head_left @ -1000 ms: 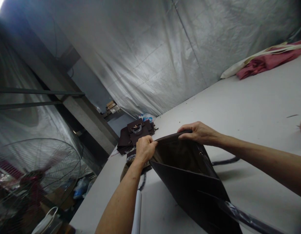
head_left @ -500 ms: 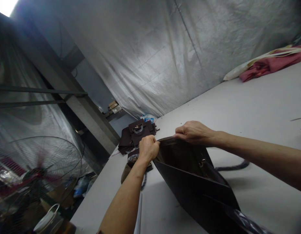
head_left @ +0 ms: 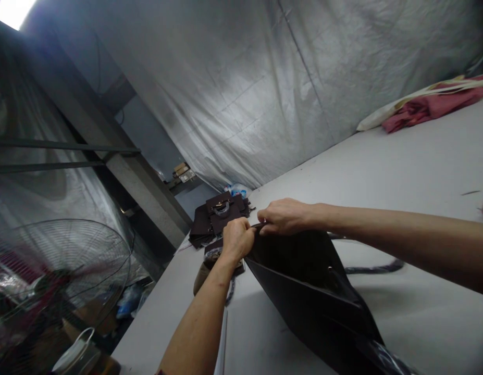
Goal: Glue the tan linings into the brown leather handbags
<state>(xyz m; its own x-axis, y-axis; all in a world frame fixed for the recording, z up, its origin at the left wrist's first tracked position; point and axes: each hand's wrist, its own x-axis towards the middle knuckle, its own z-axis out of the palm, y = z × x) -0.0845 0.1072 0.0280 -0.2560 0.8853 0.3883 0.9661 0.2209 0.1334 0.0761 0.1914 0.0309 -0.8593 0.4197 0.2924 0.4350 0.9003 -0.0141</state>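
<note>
On the white table (head_left: pixel 401 172) lies a dark brown bag (head_left: pixel 304 281), its open top facing away. The right hand (head_left: pixel 286 216) and the left hand (head_left: pixel 237 238), close together, both pinch its top edge.

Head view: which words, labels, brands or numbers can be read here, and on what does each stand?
None can be read.
The dark bag, gripped by the left hand and the right hand, shows no print.
The small boxes on the far shelf may bear labels, but they are too small and blurred.
</note>
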